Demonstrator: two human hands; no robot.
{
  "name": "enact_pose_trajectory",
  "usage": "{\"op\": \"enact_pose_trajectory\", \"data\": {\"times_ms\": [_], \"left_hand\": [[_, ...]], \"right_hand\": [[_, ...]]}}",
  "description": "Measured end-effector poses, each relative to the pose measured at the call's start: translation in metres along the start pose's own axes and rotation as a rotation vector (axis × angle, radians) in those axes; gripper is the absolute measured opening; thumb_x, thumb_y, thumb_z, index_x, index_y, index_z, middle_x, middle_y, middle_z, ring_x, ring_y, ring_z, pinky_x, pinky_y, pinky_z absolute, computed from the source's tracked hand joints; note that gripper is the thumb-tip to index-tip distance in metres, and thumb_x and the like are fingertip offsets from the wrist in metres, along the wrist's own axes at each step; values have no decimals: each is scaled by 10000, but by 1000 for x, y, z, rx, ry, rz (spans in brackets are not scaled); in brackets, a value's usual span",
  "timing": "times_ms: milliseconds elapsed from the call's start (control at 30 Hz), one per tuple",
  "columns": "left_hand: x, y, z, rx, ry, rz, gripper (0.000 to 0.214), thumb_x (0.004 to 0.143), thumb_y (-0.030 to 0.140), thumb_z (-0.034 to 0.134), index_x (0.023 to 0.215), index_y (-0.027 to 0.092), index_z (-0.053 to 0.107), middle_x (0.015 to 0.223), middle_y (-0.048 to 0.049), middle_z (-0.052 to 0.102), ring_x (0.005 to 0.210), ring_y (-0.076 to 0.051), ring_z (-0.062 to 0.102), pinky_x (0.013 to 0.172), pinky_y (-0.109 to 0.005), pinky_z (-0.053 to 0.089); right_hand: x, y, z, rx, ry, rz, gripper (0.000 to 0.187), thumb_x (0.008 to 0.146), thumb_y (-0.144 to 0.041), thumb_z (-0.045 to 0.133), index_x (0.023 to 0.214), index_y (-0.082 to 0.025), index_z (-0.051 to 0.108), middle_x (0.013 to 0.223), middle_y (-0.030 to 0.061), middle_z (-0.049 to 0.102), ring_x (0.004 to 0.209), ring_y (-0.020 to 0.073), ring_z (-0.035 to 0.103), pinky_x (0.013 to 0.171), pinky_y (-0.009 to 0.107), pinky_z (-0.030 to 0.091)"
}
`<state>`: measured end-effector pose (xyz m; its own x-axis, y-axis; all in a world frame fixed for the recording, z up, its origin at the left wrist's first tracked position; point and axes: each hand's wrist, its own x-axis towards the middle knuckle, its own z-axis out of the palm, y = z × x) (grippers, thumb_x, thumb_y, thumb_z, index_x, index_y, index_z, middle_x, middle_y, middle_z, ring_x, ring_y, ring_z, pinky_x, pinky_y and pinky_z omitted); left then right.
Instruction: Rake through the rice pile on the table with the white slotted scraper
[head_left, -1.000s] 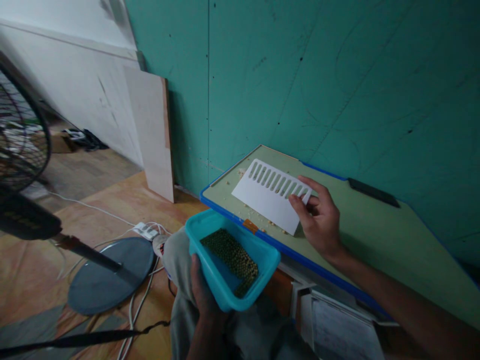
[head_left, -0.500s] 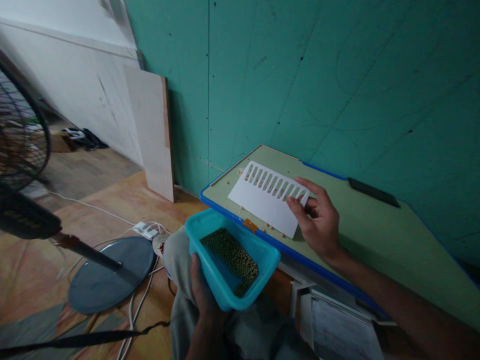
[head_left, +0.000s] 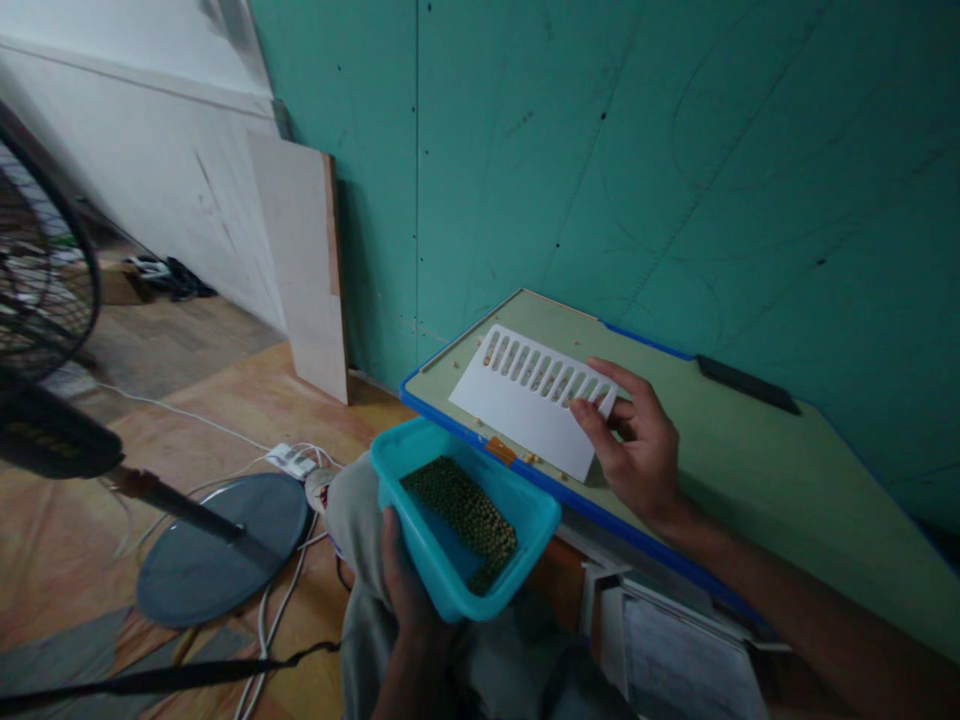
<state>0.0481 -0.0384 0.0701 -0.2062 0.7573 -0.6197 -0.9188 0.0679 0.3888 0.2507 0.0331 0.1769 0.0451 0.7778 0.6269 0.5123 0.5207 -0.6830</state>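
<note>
My left hand [head_left: 409,590] grips the near left side of a turquoise plastic basin [head_left: 534,528], held tilted just below the table's front edge. Green and paler beans [head_left: 465,505] lie heaped inside it. Between the thumb and fingers of my right hand [head_left: 641,455] is the right end of a white slotted scraper [head_left: 525,420], a flat sheet with a row of long holes. Its long lower edge rests near the table's blue rim. Small pale beans [head_left: 530,458] are scattered beside the scraper, and some show through the slots.
The green-topped table [head_left: 735,460] stands against a green wall [head_left: 570,150]. A dark flat object [head_left: 746,385] lies at its back edge. On the left are a standing fan [head_left: 217,555], a white power strip [head_left: 291,461] with cables, and a leaning board [head_left: 300,260].
The scraper has shifted slightly left and towards the table's front edge in my right hand. The basin and my left hand have stayed in place.
</note>
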Motion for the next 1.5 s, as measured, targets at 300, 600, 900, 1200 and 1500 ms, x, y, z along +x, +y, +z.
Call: {"op": "enact_pose_trajectory", "data": {"times_ms": [300, 600, 900, 1200, 1500], "left_hand": [[-2, 0, 3, -4, 22, 17, 280, 972, 496, 632, 1105, 284, 757, 847, 5, 800, 1154, -282, 724, 1061, -453, 550], [8, -4, -7, 45, 18, 63, 354, 931, 552, 680, 1171, 303, 755, 867, 2, 812, 1061, -251, 756, 999, -388, 581], [-1, -1, 6, 16, 77, 43, 306, 990, 486, 610, 1122, 268, 780, 814, 10, 808, 1098, -244, 749, 1102, -404, 506], [-2, 0, 6, -12, 49, 2, 277, 979, 520, 601, 979, 303, 773, 790, 18, 806, 1079, -265, 759, 1042, -441, 560], [0, -1, 3, 44, 26, 63, 273, 966, 503, 645, 1079, 290, 773, 855, 16, 813, 1059, -232, 760, 997, -356, 579]], "right_hand": [[-1, 1, -1, 7, -5, -21, 470, 926, -328, 741, 1381, -287, 629, 899, 16, 811, 622, 163, 721, 543, 276, 595], [-1, 0, -1, 10, -13, -33, 468, 925, -314, 746, 1379, -299, 634, 907, 7, 816, 632, 151, 726, 563, 257, 601], [-1, -2, -1, 29, -15, -40, 472, 923, -297, 751, 1380, -305, 633, 923, -3, 821, 641, 142, 725, 589, 255, 612], [-2, -2, -1, 41, -22, -42, 473, 926, -304, 748, 1383, -293, 630, 923, 1, 819, 654, 152, 740, 616, 271, 638], [-2, -3, -2, 18, -44, -29, 475, 929, -360, 739, 1386, -289, 626, 939, 30, 816, 664, 191, 757, 587, 313, 651]]}}
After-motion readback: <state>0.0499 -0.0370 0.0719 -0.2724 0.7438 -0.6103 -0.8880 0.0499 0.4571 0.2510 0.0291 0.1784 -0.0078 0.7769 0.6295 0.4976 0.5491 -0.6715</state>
